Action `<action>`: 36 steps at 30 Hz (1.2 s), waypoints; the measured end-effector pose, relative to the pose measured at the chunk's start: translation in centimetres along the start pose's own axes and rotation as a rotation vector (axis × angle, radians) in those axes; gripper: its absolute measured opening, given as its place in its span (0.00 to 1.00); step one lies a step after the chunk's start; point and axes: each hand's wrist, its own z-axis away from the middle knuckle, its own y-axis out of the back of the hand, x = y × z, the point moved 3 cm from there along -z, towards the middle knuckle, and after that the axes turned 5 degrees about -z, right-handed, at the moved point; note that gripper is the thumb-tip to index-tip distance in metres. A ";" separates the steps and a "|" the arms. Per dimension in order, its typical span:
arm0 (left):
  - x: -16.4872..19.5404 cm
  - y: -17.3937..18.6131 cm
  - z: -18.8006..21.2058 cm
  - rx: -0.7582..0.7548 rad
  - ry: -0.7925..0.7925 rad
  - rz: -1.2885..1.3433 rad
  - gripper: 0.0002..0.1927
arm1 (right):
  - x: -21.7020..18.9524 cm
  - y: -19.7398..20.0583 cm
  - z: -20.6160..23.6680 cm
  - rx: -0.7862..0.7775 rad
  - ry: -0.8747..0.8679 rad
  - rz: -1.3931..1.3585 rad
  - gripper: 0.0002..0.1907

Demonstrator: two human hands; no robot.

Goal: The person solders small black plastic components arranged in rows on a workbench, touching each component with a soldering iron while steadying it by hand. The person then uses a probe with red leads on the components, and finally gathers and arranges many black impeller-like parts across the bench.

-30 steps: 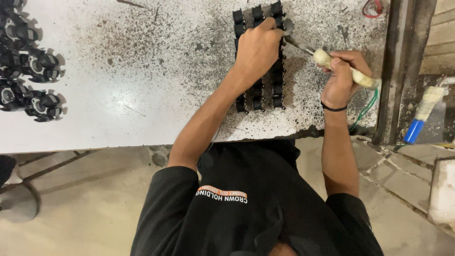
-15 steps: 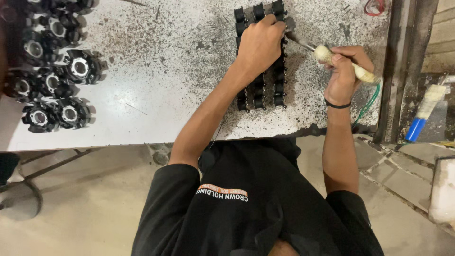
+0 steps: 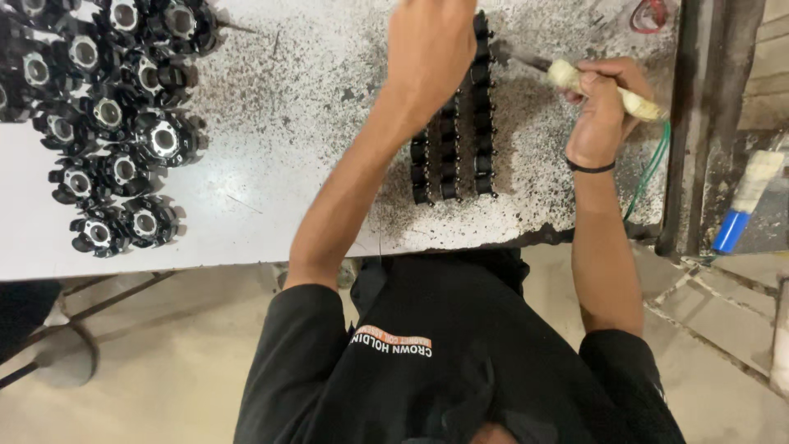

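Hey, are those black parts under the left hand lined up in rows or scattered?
Lined up: the black parts lie in three straight rows under the left hand.

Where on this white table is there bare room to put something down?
The widest bare patch of the table lies between the cluster of black round parts at far left and the left hand's forearm. It is crowded around the rows of black parts and the right hand holding the pale-handled tool.
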 end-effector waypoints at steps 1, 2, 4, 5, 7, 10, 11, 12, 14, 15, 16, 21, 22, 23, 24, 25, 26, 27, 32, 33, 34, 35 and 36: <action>0.3 -1.2 1.3 0.075 -0.052 0.076 0.07 | -0.1 0.0 0.0 -0.004 0.010 0.025 0.05; 0.3 -2.4 2.4 0.141 -0.100 0.152 0.12 | -0.1 0.0 0.1 -0.001 0.002 0.024 0.05; -0.4 -4.8 3.5 0.125 -0.063 0.133 0.11 | 0.0 0.1 0.0 0.002 -0.023 0.024 0.05; -0.5 -5.6 4.1 0.111 -0.037 0.127 0.10 | 0.0 0.1 0.0 0.018 -0.034 0.019 0.05; -0.8 -6.7 4.8 0.076 -0.018 0.153 0.10 | 0.1 0.2 0.0 0.037 -0.054 0.001 0.05; -1.0 -7.2 4.5 0.078 -0.032 0.173 0.10 | 0.1 0.2 0.0 0.011 0.001 0.008 0.05; -0.9 -7.3 4.5 0.078 -0.033 0.176 0.10 | 0.0 0.2 0.0 -0.011 0.007 0.015 0.05; -0.9 -7.4 4.4 0.069 -0.040 0.186 0.09 | 0.0 0.1 -0.1 -0.033 0.017 0.022 0.05; -0.9 -7.6 4.1 0.054 -0.057 0.208 0.09 | -0.2 0.2 -0.2 -0.058 0.009 0.014 0.06; -1.0 -7.7 3.9 0.057 -0.063 0.210 0.07 | -0.2 0.3 -0.4 -0.061 -0.014 0.000 0.05; -1.1 -7.7 3.8 0.060 -0.068 0.211 0.06 | -0.2 0.3 -0.4 -0.065 -0.039 -0.016 0.05; -1.1 -8.1 3.6 0.045 -0.042 0.211 0.04 | -0.5 0.1 -0.6 -0.064 -0.015 0.029 0.05; -0.9 -8.2 3.6 0.031 -0.037 0.172 0.05 | -0.5 0.0 -0.5 -0.054 -0.002 0.042 0.05; -0.7 -8.3 3.5 0.018 -0.031 0.132 0.05 | -0.6 -0.1 -0.4 -0.041 -0.002 0.048 0.05; -0.5 -8.3 3.5 0.009 -0.035 0.140 0.05 | -0.6 -0.2 -0.3 -0.031 -0.001 0.055 0.05; -0.4 -8.3 3.5 0.001 -0.037 0.149 0.06 | -0.7 -0.3 -0.3 -0.024 -0.001 0.062 0.05; -0.2 -8.3 3.4 -0.006 -0.037 0.156 0.07 | -0.8 -0.4 -0.2 -0.014 -0.013 0.071 0.06; -0.1 -8.1 3.4 0.028 -0.041 0.190 0.07 | -0.9 -0.4 -0.1 -0.005 -0.025 0.079 0.06; -0.2 -7.5 3.4 0.031 -0.022 0.243 0.04 | -1.3 -0.4 -0.2 0.027 0.016 0.079 0.07; -0.4 -7.3 3.4 0.033 -0.012 0.247 0.04 | -1.2 -0.3 -0.2 0.047 0.017 0.068 0.07; -0.4 -7.2 3.4 0.035 -0.003 0.255 0.05 | -1.2 -0.1 -0.2 0.067 0.018 0.061 0.06; -0.5 -7.2 3.5 0.034 0.006 0.266 0.07 | -1.1 -0.1 -0.2 0.045 0.026 0.063 0.06; -0.5 -7.1 3.5 0.041 0.005 0.260 0.07 | -0.9 -0.1 -0.1 0.029 0.034 0.066 0.07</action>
